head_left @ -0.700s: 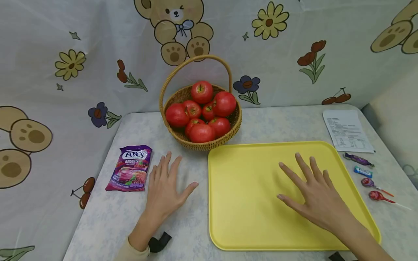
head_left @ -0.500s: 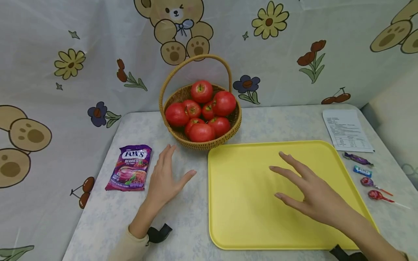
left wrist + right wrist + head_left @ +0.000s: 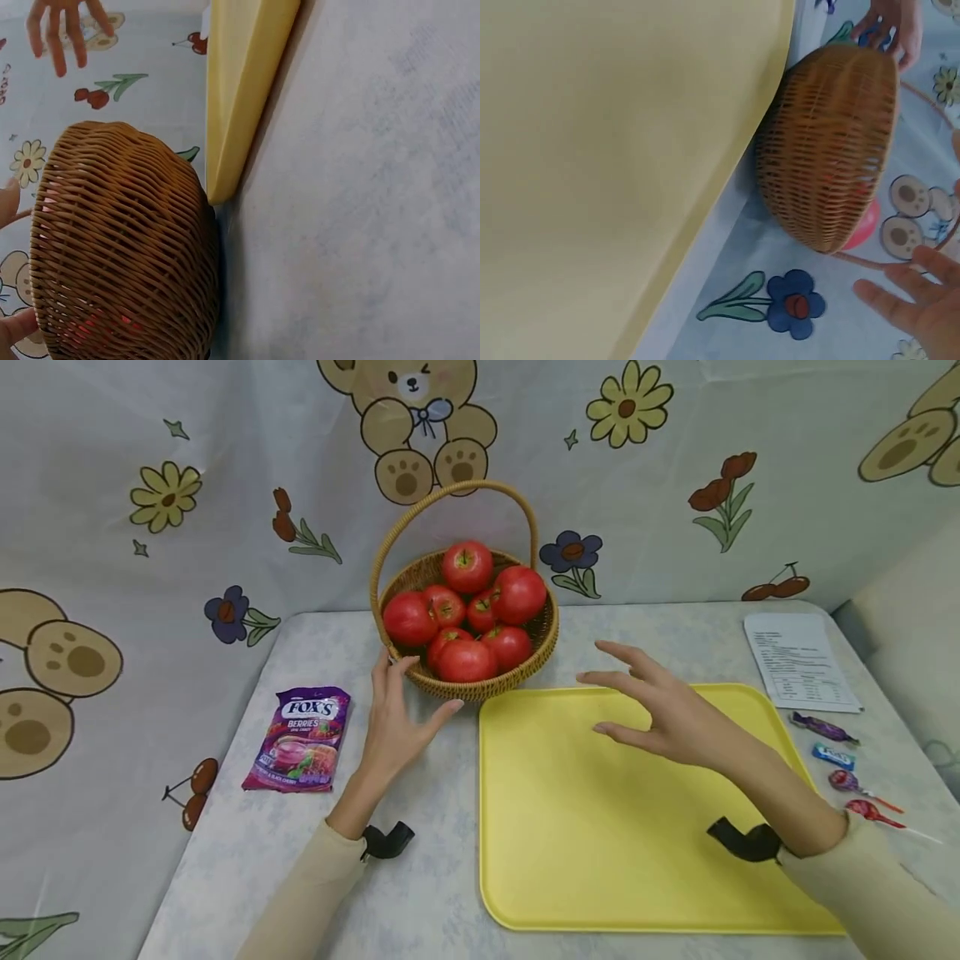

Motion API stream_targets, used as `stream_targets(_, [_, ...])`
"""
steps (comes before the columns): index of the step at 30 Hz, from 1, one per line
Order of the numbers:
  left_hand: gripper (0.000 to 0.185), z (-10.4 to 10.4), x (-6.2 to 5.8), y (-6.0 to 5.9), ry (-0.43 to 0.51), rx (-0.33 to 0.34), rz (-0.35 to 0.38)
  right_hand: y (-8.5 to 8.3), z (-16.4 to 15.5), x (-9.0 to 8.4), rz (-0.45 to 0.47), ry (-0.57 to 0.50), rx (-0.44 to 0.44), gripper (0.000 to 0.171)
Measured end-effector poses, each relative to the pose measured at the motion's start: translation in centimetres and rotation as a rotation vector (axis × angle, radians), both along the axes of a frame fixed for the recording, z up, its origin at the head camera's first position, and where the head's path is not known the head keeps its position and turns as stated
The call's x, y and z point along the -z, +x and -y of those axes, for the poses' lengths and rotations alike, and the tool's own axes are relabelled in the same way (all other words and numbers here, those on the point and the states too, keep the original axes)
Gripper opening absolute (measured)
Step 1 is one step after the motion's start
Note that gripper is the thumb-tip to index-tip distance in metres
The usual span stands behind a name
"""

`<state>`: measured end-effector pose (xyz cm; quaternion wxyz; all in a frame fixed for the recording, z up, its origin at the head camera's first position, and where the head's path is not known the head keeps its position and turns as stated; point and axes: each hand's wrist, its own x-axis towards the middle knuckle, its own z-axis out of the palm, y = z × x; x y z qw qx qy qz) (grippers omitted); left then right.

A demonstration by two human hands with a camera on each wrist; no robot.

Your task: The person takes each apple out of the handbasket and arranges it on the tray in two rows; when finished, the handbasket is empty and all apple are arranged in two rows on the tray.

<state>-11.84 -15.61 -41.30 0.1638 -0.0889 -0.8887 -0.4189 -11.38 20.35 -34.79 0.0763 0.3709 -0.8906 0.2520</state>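
Note:
A wicker basket (image 3: 480, 687) with a tall handle holds several red apples (image 3: 467, 567) at the back middle of the table. My left hand (image 3: 397, 710) is open, its fingertips at the basket's left wall (image 3: 120, 247). My right hand (image 3: 652, 706) hovers open above the far edge of the yellow tray (image 3: 600, 860), just right of the basket, holding nothing. The right wrist view shows the basket (image 3: 829, 150) beside the tray's edge (image 3: 727, 180).
A purple Fox's candy bag (image 3: 300, 739) lies left of my left hand. A printed paper sheet (image 3: 797, 660), wrapped candies (image 3: 821, 727) and lollipops (image 3: 862, 789) lie right of the tray. A patterned cloth (image 3: 150, 527) hangs behind the table.
Both hands lifted off the surface and moved forward to the basket: the left to its left wall, the right up over the tray's far edge.

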Motion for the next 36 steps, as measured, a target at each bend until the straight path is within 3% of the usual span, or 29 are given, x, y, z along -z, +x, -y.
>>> stream_targets(10, [0.061,0.0,1.7,-1.7,0.078,-0.028,-0.080,-9.3,4.4,0.0,-0.051,-0.092,-0.081,0.059])
stream_targets(17, [0.057,0.1,2.2,-2.1,0.093,-0.029,-0.146,-13.8,7.1,-0.3,-0.073,-0.058,-0.122,0.060])
stream_targets(26, [0.058,0.1,2.6,-2.4,0.092,-0.014,-0.167,-15.9,8.6,-0.8,-0.008,0.177,-0.049,0.060])
stream_targets(36, [0.059,-0.1,2.5,-2.3,0.084,-0.012,-0.169,-16.2,9.2,-0.6,-0.010,0.186,0.003,0.048])
